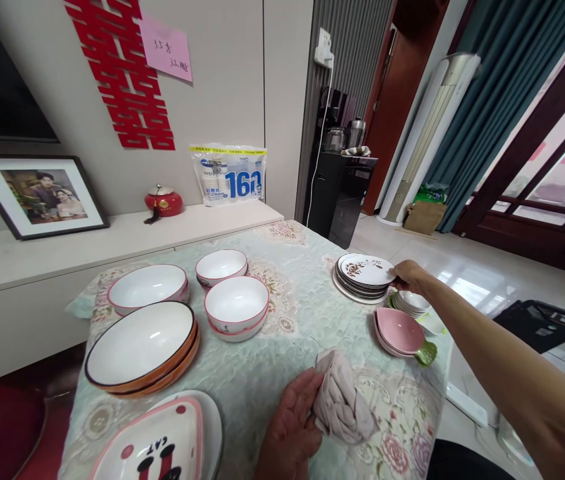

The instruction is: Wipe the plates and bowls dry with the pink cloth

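My right hand point(410, 277) reaches to the far right of the table. Its fingers are pinched on the rim of the top plate point(370, 269), white with brown marks, on a stack of plates point(362, 293). In the foreground my left hand point(292, 420) has its fingers and thumb closed on one side of a crumpled pale cloth point(343, 403). Just in front of the right arm lie a pink strawberry-shaped bowl point(399, 330) with a green leaf handle and a stack of small white bowls point(411, 303).
To the left stand large orange-sided bowls point(142, 343), a white oval bowl point(147, 287), and pink-rimmed bowls point(236, 303). A cat-patterned dish point(157, 443) lies at the front left. Behind, a cabinet point(137, 237) holds a photo frame, red jar point(163, 202) and plastic packet point(230, 177).
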